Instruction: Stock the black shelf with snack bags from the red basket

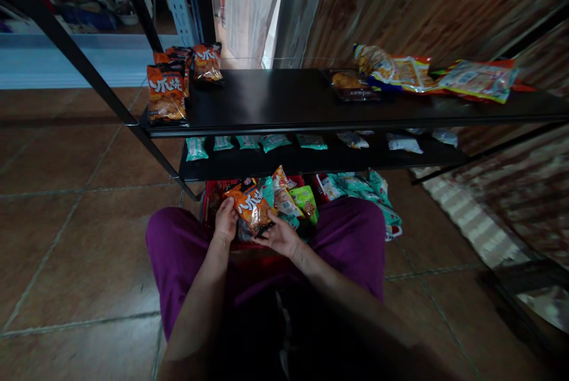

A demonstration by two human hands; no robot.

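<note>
I see the left hand and the right hand holding one orange bag between them, over the red basket. Up ahead and left of the left hand, some matching bags already sit on the top shelf; this one isn't there yet, and mixed bags are left below the hands.

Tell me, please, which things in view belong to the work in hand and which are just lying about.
Seemingly in use:
orange plastic snack packet, in left hand and right hand
open red basket beneath
matching packets on black shelf

Seemingly lying about:
orange-edged clear plastic bag
dark flat packet
</note>
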